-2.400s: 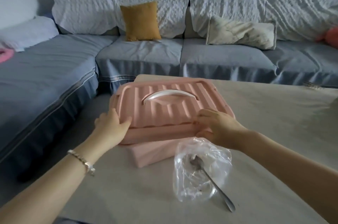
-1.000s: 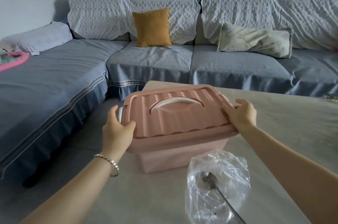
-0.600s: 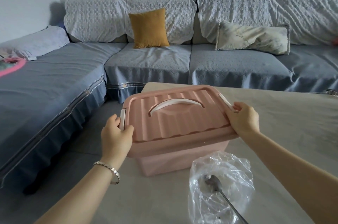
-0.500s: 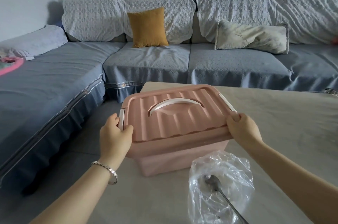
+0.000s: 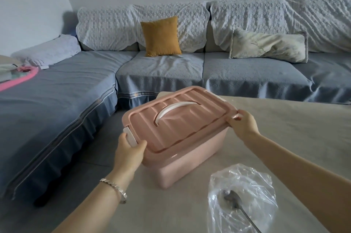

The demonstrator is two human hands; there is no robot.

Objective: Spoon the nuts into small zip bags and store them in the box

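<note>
A pink plastic box (image 5: 191, 162) with its ribbed pink lid (image 5: 182, 124) on top stands at the table's near-left corner. A white handle (image 5: 175, 109) arches across the lid. My left hand (image 5: 129, 152) grips the lid's left edge at the white latch (image 5: 130, 136). My right hand (image 5: 243, 125) pinches the lid's right corner. In front of the box lies a crumpled clear plastic bag (image 5: 243, 200) with a metal spoon (image 5: 239, 206) resting in it. No nuts or zip bags show.
The beige table (image 5: 294, 130) stretches to the right. A blue-grey corner sofa (image 5: 152, 73) wraps behind and to the left, with a mustard cushion (image 5: 161, 36) and a pale pillow (image 5: 266, 48). Grey floor lies between sofa and table.
The lid went from askew to seated on the box. My hands slid out to the lid's left latch and right corner, and the box now sits turned at an angle.
</note>
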